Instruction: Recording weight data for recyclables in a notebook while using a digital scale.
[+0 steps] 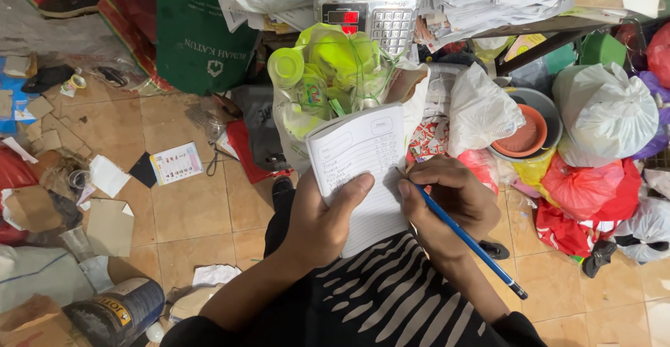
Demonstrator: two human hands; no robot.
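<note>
White lined paper fills the middle of the head view: a small notebook (363, 172) held up over the person's lap, its page bearing a few short handwritten lines near the top left. The left hand (322, 223) grips the notebook from the left and below, thumb pressed flat across the page and fingers hidden behind it. The right hand (450, 200) is closed around a blue pencil (466, 239), whose tip touches the right edge of the page while its dark end points toward the near right. Below both hands lies a black garment with pale stripes (391, 298). Just beyond the notebook stands a clear bag of yellow-green plastic bottles (328, 68), and farther off a digital scale (368, 17) with a red display sits among stacked papers. To the right are white and red plastic bags (600, 144) and an orange bowl (525, 134) resting in a grey basin. On the left, the tan tiled floor (188, 207) carries cardboard scraps, a printed card and, at the near left, a dark paint can (115, 312) lying on its side.
</note>
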